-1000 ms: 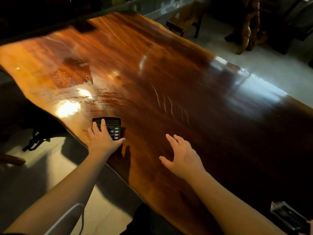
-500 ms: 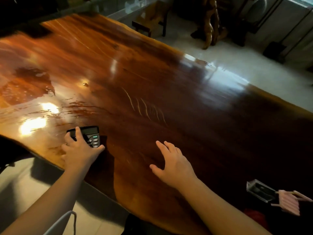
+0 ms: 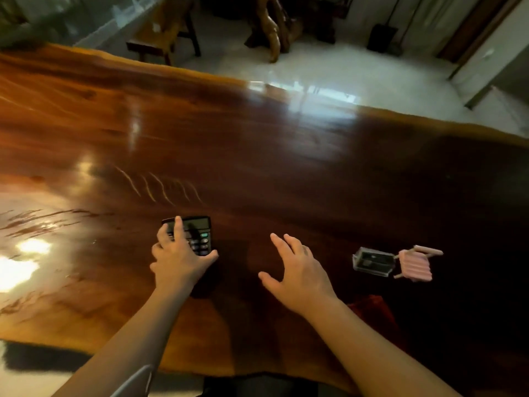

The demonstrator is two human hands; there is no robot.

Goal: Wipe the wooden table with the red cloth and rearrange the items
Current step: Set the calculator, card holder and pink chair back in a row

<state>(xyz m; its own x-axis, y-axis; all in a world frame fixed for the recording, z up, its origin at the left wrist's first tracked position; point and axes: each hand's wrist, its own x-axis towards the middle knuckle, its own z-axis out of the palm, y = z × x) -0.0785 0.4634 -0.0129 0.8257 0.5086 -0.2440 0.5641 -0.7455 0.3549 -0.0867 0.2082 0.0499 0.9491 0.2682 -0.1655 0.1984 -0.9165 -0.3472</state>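
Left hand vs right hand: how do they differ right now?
The left hand lies on the black calculator, fingers over its keys; the right hand touches no item. The left hand's fingers curl around the calculator; the right hand's fingers are spread open. Both are bare and extended over the wooden table.

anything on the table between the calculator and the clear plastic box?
Only the right hand, open and hovering over bare wood. In the head view, nothing else sits between the calculator and the clear box.
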